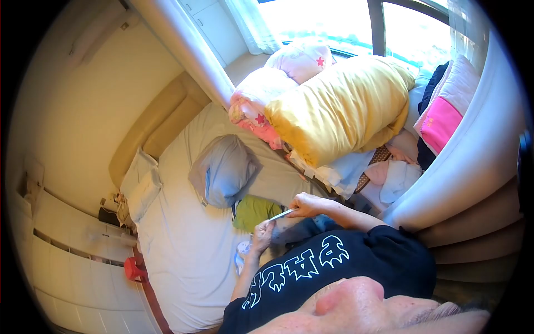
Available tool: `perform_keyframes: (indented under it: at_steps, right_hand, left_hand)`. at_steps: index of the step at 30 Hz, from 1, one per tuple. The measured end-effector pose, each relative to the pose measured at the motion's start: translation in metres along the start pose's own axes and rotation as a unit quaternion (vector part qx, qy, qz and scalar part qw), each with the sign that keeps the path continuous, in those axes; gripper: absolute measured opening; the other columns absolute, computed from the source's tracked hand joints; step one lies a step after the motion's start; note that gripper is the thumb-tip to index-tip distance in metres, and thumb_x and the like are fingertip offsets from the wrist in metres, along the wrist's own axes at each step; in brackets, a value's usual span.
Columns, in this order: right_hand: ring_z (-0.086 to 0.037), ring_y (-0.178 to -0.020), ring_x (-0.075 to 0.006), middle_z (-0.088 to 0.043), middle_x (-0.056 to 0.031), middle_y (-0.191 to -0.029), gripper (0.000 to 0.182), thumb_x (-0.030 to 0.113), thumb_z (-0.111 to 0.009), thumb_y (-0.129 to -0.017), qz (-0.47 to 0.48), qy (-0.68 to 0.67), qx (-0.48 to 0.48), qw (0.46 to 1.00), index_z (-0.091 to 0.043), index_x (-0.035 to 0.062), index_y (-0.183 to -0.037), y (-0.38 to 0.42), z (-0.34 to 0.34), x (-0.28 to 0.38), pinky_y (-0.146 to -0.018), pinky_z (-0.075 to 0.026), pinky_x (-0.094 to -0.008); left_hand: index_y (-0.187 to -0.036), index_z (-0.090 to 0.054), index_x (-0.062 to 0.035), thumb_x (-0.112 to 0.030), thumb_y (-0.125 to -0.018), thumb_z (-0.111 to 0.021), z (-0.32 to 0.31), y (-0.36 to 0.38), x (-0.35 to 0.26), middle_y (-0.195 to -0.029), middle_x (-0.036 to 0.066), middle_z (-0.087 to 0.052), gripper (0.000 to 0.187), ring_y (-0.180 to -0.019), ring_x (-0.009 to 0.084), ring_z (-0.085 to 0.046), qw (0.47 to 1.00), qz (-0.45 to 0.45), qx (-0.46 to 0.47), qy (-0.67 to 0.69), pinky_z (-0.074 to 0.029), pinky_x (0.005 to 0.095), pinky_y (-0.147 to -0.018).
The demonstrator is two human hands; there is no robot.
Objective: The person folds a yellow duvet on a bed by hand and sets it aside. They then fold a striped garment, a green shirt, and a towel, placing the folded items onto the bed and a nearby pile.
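My left hand (262,234) and my right hand (306,205) are in front of my chest, closed on opposite ends of a thin, flat, pale thing (281,215). It is seen nearly edge-on, so its kind does not show. Under and just beyond the hands, a green cloth (253,213) lies on the bed (183,267). Dark blue cloth (303,230) shows below my right hand. A white patterned cloth (241,255) lies beside my left wrist. Farther up the bed is a grey-blue bundled pillow or cushion (225,170).
A yellow quilt (345,108) is heaped by the window, with pink-and-white bedding (261,97) beside it and loose clothes (397,178) below. Folded pink bedding (442,122) lies at the right. White pillows (140,183) rest near the headboard (158,125). A red stool (133,269) stands beside the bed.
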State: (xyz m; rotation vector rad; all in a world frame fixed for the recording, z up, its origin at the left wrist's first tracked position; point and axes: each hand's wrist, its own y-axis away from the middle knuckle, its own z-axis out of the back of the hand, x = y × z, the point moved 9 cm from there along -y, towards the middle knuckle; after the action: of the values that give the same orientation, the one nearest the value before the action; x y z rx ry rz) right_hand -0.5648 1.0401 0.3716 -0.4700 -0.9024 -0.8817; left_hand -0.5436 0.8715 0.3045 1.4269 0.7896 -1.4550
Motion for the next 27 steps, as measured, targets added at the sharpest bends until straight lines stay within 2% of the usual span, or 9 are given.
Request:
perform_keyframes:
  at_steps: [2, 3, 8, 12, 17, 19, 21, 24, 27]
  right_hand:
    - [-0.058, -0.058, -0.0275, -0.061, -0.0176, -0.066, 0.031, 0.030, -0.065, -0.081, 0.006, 0.014, 0.012, 1.000, -0.067, -0.0006, -0.083, -0.003, -0.006, -0.013, -0.057, -0.046, -0.0367]
    - [-0.060, -0.065, -0.0294, -0.062, -0.0187, -0.071, 0.028, 0.026, -0.062, -0.078, 0.037, -0.002, 0.024, 0.999, -0.066, -0.0005, -0.086, -0.006, -0.013, -0.015, -0.061, -0.046, -0.0381]
    - [-0.060, -0.084, -0.0315, -0.064, -0.0200, -0.088, 0.034, 0.015, -0.056, -0.068, 0.088, -0.077, 0.086, 0.989, -0.060, -0.0019, -0.097, -0.010, -0.044, -0.032, -0.074, -0.046, -0.0403]
    - [-0.050, -0.068, -0.0125, -0.060, -0.0038, -0.072, 0.028, 0.009, -0.054, -0.066, 0.036, -0.204, 0.186, 0.961, -0.060, -0.0014, -0.091, -0.010, -0.098, -0.090, -0.064, -0.044, -0.0309]
    - [-0.051, -0.068, -0.0131, -0.060, -0.0043, -0.072, 0.022, 0.008, -0.054, -0.067, 0.019, -0.137, 0.215, 0.967, -0.060, -0.0010, -0.086, -0.006, -0.108, -0.109, -0.062, -0.044, -0.0312]
    - [-0.055, -0.079, -0.0191, -0.062, -0.0076, -0.083, 0.027, 0.013, -0.057, -0.077, -0.021, -0.066, 0.247, 0.966, -0.061, 0.0019, -0.101, 0.000, -0.101, -0.104, -0.073, -0.046, -0.0327]
    - [-0.058, -0.075, -0.0229, -0.065, -0.0115, -0.083, 0.027, 0.019, -0.060, -0.079, -0.053, -0.026, 0.234, 0.970, -0.063, 0.0025, -0.100, 0.007, -0.080, -0.091, -0.069, -0.047, -0.0351]
    - [-0.063, -0.076, -0.0280, -0.067, -0.0150, -0.084, 0.024, 0.017, -0.061, -0.076, -0.030, 0.061, 0.105, 0.992, -0.066, 0.0058, -0.097, -0.005, -0.044, -0.113, -0.066, -0.048, -0.0387]
    - [-0.063, -0.075, -0.0331, -0.066, -0.0169, -0.082, 0.021, 0.013, -0.058, -0.074, -0.013, 0.095, 0.018, 0.995, -0.068, 0.0083, -0.092, -0.004, 0.001, -0.100, -0.065, -0.048, -0.0407]
  left_hand:
    - [-0.082, -0.062, -0.0040, -0.026, -0.096, -0.051, 0.002, 0.005, -0.038, -0.069, -0.008, -0.051, 0.028, -0.063, 0.0015, -0.042, 0.998, -0.052, -0.029, -0.029, -0.035, 0.0193, -0.056]
    - [-0.083, -0.063, -0.0030, -0.026, -0.096, -0.051, 0.003, 0.008, -0.052, -0.069, -0.007, -0.052, 0.029, -0.063, 0.0021, -0.043, 0.996, -0.067, -0.042, -0.040, -0.037, 0.0197, -0.057]
    - [-0.081, -0.063, -0.0009, -0.026, -0.096, -0.049, 0.004, 0.028, -0.109, -0.069, -0.006, -0.052, 0.032, -0.064, 0.0028, -0.044, 0.991, -0.086, -0.047, -0.089, -0.037, 0.0207, -0.057]
    - [-0.079, -0.062, -0.0005, -0.027, -0.097, -0.049, 0.012, 0.039, -0.123, -0.067, -0.006, -0.052, 0.034, -0.063, 0.0033, -0.043, 0.988, -0.105, -0.066, -0.089, -0.036, 0.0213, -0.056]
    - [-0.075, -0.060, -0.0035, -0.027, -0.097, -0.048, 0.027, 0.051, -0.122, -0.066, -0.006, -0.050, 0.035, -0.060, 0.0021, -0.041, 0.991, -0.081, -0.108, -0.016, -0.033, 0.0199, -0.053]
    - [-0.074, -0.060, -0.0046, -0.027, -0.097, -0.048, 0.033, 0.053, -0.118, -0.065, -0.007, -0.050, 0.034, -0.059, 0.0017, -0.040, 0.990, -0.090, -0.110, -0.002, -0.032, 0.0195, -0.052]
    - [-0.074, -0.060, -0.0045, -0.027, -0.097, -0.048, 0.039, 0.058, -0.115, -0.065, -0.007, -0.050, 0.034, -0.059, 0.0017, -0.040, 0.988, -0.101, -0.114, 0.000, -0.032, 0.0196, -0.052]
    - [-0.073, -0.059, -0.0046, -0.026, -0.097, -0.048, 0.051, 0.068, -0.121, -0.065, -0.008, -0.049, 0.034, -0.059, 0.0015, -0.039, 0.981, -0.118, -0.156, -0.007, -0.031, 0.0197, -0.052]
    - [-0.071, -0.059, -0.0046, -0.026, -0.097, -0.048, 0.068, 0.075, -0.115, -0.065, -0.008, -0.049, 0.035, -0.059, 0.0013, -0.039, 0.981, -0.108, -0.159, -0.021, -0.031, 0.0197, -0.052]
